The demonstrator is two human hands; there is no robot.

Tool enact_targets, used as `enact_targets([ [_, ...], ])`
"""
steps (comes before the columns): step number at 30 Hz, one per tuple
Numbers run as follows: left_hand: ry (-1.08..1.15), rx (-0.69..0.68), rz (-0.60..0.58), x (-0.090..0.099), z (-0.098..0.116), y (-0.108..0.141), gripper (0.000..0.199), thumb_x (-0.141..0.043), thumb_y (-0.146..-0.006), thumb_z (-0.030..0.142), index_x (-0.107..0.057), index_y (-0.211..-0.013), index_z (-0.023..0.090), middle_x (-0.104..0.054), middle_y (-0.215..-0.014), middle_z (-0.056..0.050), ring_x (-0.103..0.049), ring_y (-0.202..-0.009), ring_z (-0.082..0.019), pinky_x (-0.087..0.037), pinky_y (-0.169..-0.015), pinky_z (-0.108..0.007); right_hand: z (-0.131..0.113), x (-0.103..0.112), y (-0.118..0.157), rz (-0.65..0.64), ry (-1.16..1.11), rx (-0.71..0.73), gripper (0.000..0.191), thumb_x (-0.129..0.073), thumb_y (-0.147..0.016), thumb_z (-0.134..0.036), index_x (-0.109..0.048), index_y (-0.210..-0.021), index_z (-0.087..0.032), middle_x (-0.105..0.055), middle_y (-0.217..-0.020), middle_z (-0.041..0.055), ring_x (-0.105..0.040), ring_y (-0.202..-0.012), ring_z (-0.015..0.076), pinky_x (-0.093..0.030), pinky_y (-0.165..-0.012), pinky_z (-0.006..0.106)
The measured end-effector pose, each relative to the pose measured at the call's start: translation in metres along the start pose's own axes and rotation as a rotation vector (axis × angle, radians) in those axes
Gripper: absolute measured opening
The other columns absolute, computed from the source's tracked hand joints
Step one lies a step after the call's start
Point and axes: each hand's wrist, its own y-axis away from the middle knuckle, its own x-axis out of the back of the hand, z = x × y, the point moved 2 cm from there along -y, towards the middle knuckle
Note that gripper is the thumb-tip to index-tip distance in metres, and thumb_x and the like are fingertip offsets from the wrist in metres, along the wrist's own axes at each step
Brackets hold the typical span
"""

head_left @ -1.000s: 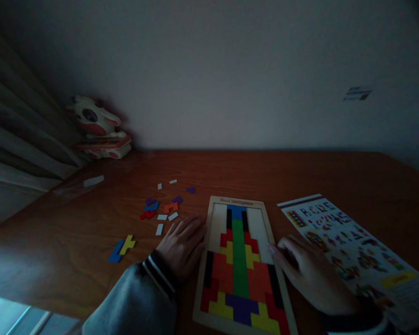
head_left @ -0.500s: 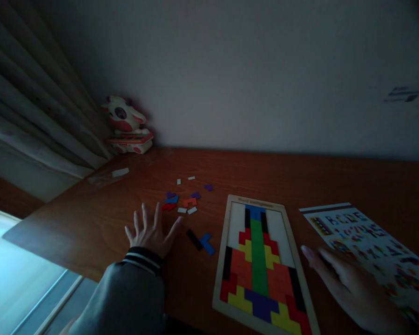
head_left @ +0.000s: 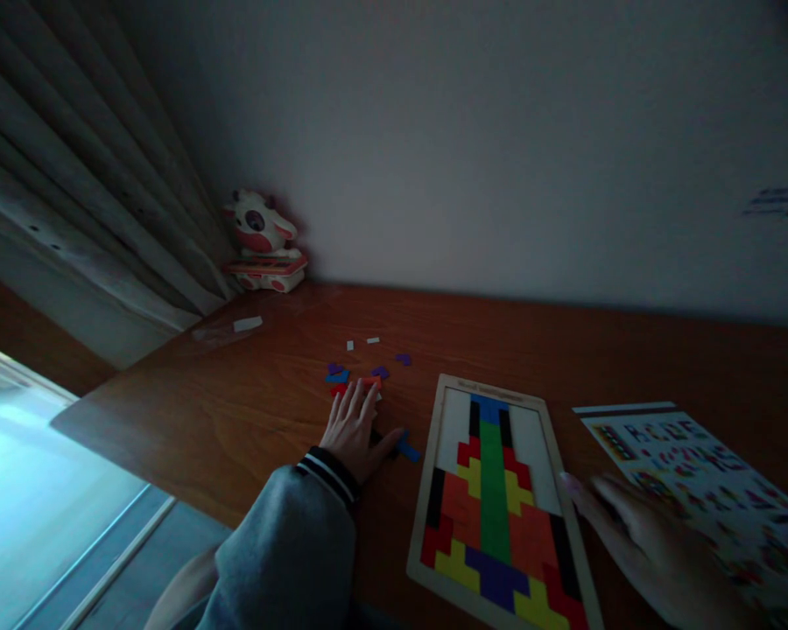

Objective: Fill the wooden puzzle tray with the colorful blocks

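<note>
My left hand (head_left: 355,430) lies low over loose puzzle pieces, its fingers stretched forward and the thumb spread to the right. The thumb tip meets or overlaps a blue piece (head_left: 410,450). Under or just ahead of the fingertips shows an orange piece (head_left: 371,382); a black piece is mostly covered by the hand. A wooden puzzle board (head_left: 492,388) stands to the right, filled with coloured blocks around a green column (head_left: 493,490), with pale gaps at its upper sides. Beside the board's right rim, my right hand (head_left: 650,538) rests partly over a printed sheet (head_left: 702,468), thumb apart, holding nothing visible.
Purple pieces (head_left: 403,359), a light blue piece (head_left: 337,376) and small white pieces (head_left: 373,340) lie beyond my left hand. A cow-shaped toy (head_left: 266,245) stands in the back corner by the curtain (head_left: 118,184). A clear wrapper with a white label (head_left: 248,324) lies left.
My left hand has moved right and slightly forward, now covering the black piece and part of the blue one. The view has shifted a little left. My right hand stays by the board.
</note>
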Motion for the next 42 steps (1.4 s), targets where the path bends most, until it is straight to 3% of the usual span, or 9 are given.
enact_targets([
  [6, 0.016, -0.058, 0.03, 0.001, 0.013, -0.016, 0.051, -0.048, -0.097, 0.041, -0.047, -0.14, 0.013, -0.041, -0.151, -0.021, -0.037, -0.141, -0.034, -0.037, -0.111, -0.058, 0.001, -0.004, -0.005, -0.057, -0.02, -0.05, 0.052, -0.036, -0.094, -0.064, -0.054, -0.061, -0.028, -0.063, -0.06, 0.003, -0.062, -0.057, 0.0199, -0.049, -0.055, 0.031],
  [12, -0.065, -0.105, -0.097, 0.01, 0.015, -0.042, 0.043, -0.046, -0.098, 0.033, -0.054, -0.136, 0.015, -0.048, -0.148, -0.016, -0.043, -0.138, -0.033, -0.034, -0.113, -0.059, 0.001, -0.002, -0.005, -0.082, -0.035, -0.065, 0.048, -0.038, -0.096, -0.06, -0.054, -0.064, -0.028, -0.065, -0.065, 0.0033, -0.064, -0.063, 0.0212, -0.05, -0.06, 0.032],
  [20, -0.105, -0.25, -0.11, 0.011, 0.002, -0.051, 0.034, -0.046, -0.092, 0.015, -0.07, -0.115, 0.019, -0.066, -0.128, -0.011, -0.063, -0.116, -0.026, -0.049, -0.103, -0.046, -0.001, -0.001, -0.006, -0.079, -0.025, -0.117, 0.051, -0.035, -0.096, -0.063, -0.052, -0.063, -0.027, -0.06, -0.06, 0.0005, -0.062, -0.058, 0.0186, -0.045, -0.058, 0.032],
  [25, -0.063, -0.173, -0.196, 0.02, 0.007, -0.067, 0.027, -0.052, -0.089, 0.013, -0.075, -0.1, 0.019, -0.072, -0.114, -0.009, -0.067, -0.106, -0.023, -0.052, -0.099, -0.038, 0.001, 0.0, -0.007, -0.068, -0.027, -0.153, 0.054, -0.032, -0.095, -0.065, -0.052, -0.064, -0.026, -0.06, -0.061, 0.0007, -0.062, -0.059, 0.0187, -0.046, -0.06, 0.032],
  [31, -0.053, -0.133, -0.338, 0.034, 0.015, -0.087, 0.025, -0.056, -0.083, 0.013, -0.075, -0.099, 0.019, -0.073, -0.112, -0.008, -0.067, -0.107, -0.024, -0.053, -0.095, -0.034, 0.004, 0.003, -0.006, -0.039, -0.014, -0.184, 0.051, -0.035, -0.095, -0.063, -0.054, -0.064, -0.027, -0.065, -0.065, 0.003, -0.063, -0.062, 0.02, -0.048, -0.061, 0.032],
  [37, -0.055, -0.084, -0.338, 0.035, 0.01, -0.092, 0.031, -0.06, -0.079, 0.017, -0.074, -0.106, 0.022, -0.073, -0.111, -0.007, -0.068, -0.103, -0.025, -0.053, -0.091, -0.034, 0.001, 0.001, 0.003, 0.012, 0.043, -0.224, 0.051, -0.036, -0.095, -0.064, -0.053, -0.064, -0.026, -0.065, -0.067, 0.0032, -0.063, -0.063, 0.0194, -0.047, -0.059, 0.031],
  [42, -0.007, -0.128, -0.305, 0.033, 0.012, -0.088, 0.027, -0.059, -0.076, 0.015, -0.074, -0.098, 0.02, -0.072, -0.105, -0.007, -0.067, -0.1, -0.024, -0.053, -0.087, -0.032, -0.005, -0.002, -0.012, -0.014, -0.013, -0.232, 0.052, -0.037, -0.096, -0.063, -0.048, -0.061, -0.025, -0.056, -0.055, -0.0011, -0.055, -0.051, 0.0152, -0.041, -0.054, 0.029],
])
